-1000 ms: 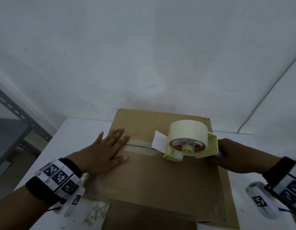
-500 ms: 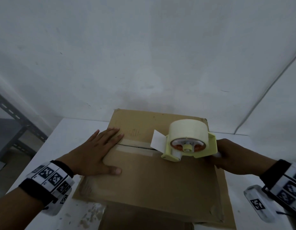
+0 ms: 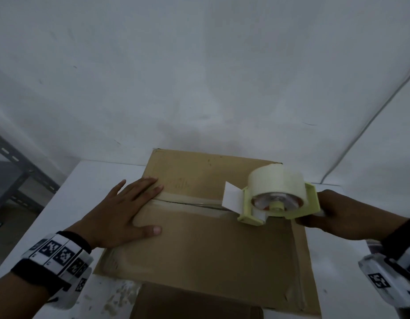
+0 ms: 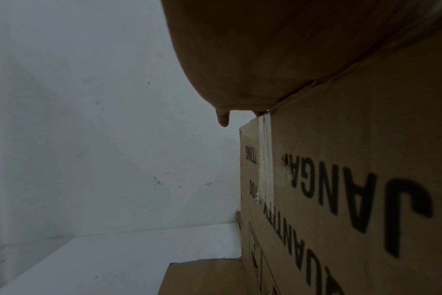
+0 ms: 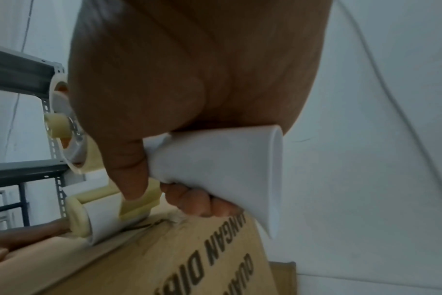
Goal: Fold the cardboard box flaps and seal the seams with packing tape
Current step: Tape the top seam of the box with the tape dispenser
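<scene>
The tape dispenser (image 3: 278, 199), gripped at its white handle by the right hand (image 3: 337, 215), has been drawn rightward along the centre seam of the cardboard box (image 3: 199, 249) on the white table (image 3: 89, 180); tape now covers most of the seam. The left hand (image 3: 116, 215) is kept flat, fingers spread, pressing the left flaps; the seal is judged nearly finished

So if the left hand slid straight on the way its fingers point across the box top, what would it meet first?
Probably the tape dispenser. The left hand lies flat on the box, fingers aimed along the taped seam, with only bare cardboard between. The right hand grips the dispenser's handle beyond.
</scene>
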